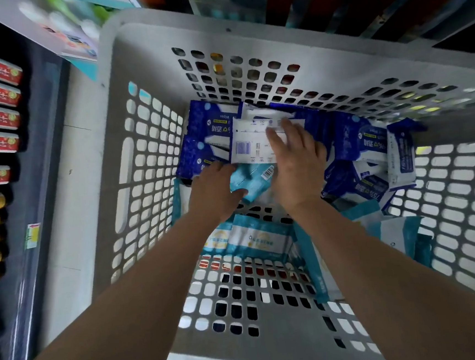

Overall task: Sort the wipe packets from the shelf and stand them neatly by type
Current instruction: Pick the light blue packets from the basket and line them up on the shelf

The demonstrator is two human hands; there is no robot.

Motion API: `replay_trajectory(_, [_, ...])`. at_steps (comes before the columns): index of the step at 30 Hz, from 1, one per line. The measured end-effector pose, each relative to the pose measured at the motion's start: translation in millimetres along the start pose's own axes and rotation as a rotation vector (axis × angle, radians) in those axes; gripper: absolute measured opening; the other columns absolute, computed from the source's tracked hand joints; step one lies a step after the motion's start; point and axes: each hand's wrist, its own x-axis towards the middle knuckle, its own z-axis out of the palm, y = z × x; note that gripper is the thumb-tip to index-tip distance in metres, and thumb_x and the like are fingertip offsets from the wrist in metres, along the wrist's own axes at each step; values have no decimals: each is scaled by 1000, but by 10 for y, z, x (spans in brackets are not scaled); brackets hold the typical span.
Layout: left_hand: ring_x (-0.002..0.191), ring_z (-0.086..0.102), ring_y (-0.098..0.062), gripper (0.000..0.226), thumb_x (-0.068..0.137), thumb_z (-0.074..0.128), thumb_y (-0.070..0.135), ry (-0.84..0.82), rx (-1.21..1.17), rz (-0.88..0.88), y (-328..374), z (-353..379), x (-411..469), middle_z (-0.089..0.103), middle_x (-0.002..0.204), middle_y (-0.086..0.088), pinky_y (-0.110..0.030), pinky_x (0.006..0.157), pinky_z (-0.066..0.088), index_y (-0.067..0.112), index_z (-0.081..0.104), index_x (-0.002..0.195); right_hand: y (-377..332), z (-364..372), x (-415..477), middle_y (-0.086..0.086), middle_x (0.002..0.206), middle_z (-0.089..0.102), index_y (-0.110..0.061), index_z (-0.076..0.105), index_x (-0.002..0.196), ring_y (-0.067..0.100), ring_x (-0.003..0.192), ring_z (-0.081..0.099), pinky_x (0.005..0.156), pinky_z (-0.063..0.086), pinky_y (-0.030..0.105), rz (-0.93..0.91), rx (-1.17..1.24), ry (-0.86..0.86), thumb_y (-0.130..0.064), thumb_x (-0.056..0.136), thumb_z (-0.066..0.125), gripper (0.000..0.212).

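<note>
Hands, left (214, 190) gripping teal packet (254, 177), right (297, 160) flat on white packet (249, 144)

A: Grey basket (161, 43), holed walls. Both hands inside, toward its far edge.
B: Right hand (300, 160)?
A: Fingers straight, flat on a white packet (249, 145), barcode side up. Left hand (213, 190) grips a pale teal packet (256, 178) just nearer, thumb on top.
B: Others?
A: Dark blue packets (371, 151) along the far edge; teal packets (253, 240) at the near edge.
</note>
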Motion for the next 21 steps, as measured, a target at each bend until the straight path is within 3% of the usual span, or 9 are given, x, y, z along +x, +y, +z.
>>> replay_trajectory(3, [104,57,-24,43,81,72,38,1,-100,-52,42,44,53,63,110,-5,-36,85,45,16,58,116,5,-83,71,9,119,66,-15,67,112,33,104,61,86,44,47,-88,160,211,-4,79,65,35])
replay_trajectory(7, [90,56,-25,21,83,71,23,-40,-222,-65,63,29,7,58,94,-6,-29,68,36,9,60,93,-112,-251,214,7,72,66,-7,69,106,26,62,59,56,50,32,-129,425,330,-2,86,51,27])
replay_trajectory(9, [88,55,-26,15,84,68,18,-16,-258,13,53,4,-65,57,92,-4,-31,67,38,10,57,90,-101,-250,273,8,72,66,-8,70,102,27,64,60,53,49,30,-104,402,363,-2,86,58,21])
replay_trajectory(14, [71,59,-30,18,71,71,7,232,-5,455,-31,-92,-320,61,80,-8,-34,59,46,8,59,84,21,-196,262,10,101,62,-13,66,104,31,93,57,74,44,37,2,162,402,-15,84,63,20])
replay_trajectory(16, [85,60,-27,20,73,73,15,40,121,533,-72,-68,-393,62,91,-6,-36,72,50,11,63,90,-15,-203,141,8,96,63,-14,67,99,28,89,55,74,39,34,-46,193,384,-9,82,61,19])
replay_trajectory(17, [99,59,-24,23,79,72,22,-147,176,487,-83,-53,-430,63,104,-3,-39,83,50,15,65,99,-45,-201,56,7,89,65,-12,68,96,27,83,57,71,41,33,-80,258,327,-6,83,58,17])
replay_trajectory(19, [115,53,-16,27,87,66,28,-359,169,300,-142,-14,-449,59,122,4,-38,99,45,21,65,113,-107,-196,-115,6,83,67,-12,67,97,25,76,61,66,50,35,-65,409,-11,-8,91,53,16])
replay_trajectory(21, [111,55,-17,23,90,60,17,-222,102,154,-206,-38,-409,60,121,2,-35,94,46,22,66,112,-143,-125,-262,4,93,67,-15,63,104,22,84,62,70,52,34,15,338,-536,-16,96,49,16])
